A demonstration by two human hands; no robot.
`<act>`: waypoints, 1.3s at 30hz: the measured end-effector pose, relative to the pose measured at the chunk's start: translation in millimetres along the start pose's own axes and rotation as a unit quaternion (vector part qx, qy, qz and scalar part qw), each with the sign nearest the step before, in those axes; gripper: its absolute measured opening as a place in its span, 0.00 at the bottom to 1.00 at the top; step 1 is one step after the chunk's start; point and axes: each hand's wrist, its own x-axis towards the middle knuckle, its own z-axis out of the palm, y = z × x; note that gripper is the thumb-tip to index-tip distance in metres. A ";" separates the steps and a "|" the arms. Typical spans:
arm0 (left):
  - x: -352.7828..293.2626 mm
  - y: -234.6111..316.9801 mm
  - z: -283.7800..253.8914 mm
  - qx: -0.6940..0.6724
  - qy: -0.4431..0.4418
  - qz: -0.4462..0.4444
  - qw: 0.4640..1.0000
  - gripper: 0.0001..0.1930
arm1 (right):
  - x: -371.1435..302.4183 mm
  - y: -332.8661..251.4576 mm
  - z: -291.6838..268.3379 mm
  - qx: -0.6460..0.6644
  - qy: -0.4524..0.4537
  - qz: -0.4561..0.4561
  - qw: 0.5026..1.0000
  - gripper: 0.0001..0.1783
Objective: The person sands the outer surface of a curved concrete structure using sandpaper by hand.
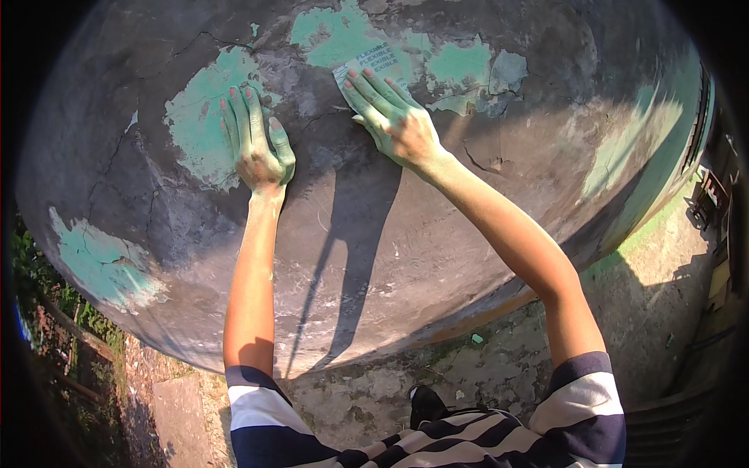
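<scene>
My left hand lies flat on the grey wall, fingers stretched out over a patch of green paint and holding nothing. Farther up and to the right, my right hand presses a pale sheet of sandpaper against the wall. The sheet's printed back faces me, and its grit side is hidden against the surface. Part of it lies beneath my fingers, with the thumb at its lower edge. Greenish dust coats both hands. More green paint shows just beyond the sheet.
Cracks run through the wall, and other green patches remain at the lower left and right. Below is a rough concrete floor with a dark shoe on it. Plants grow at the left; stacked boards stand at the right.
</scene>
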 end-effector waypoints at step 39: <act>-5.3 23.9 8.5 -0.014 0.007 -0.054 0.998 0.30 | 102.4 -10.6 30.8 -0.020 0.119 0.034 0.992 0.26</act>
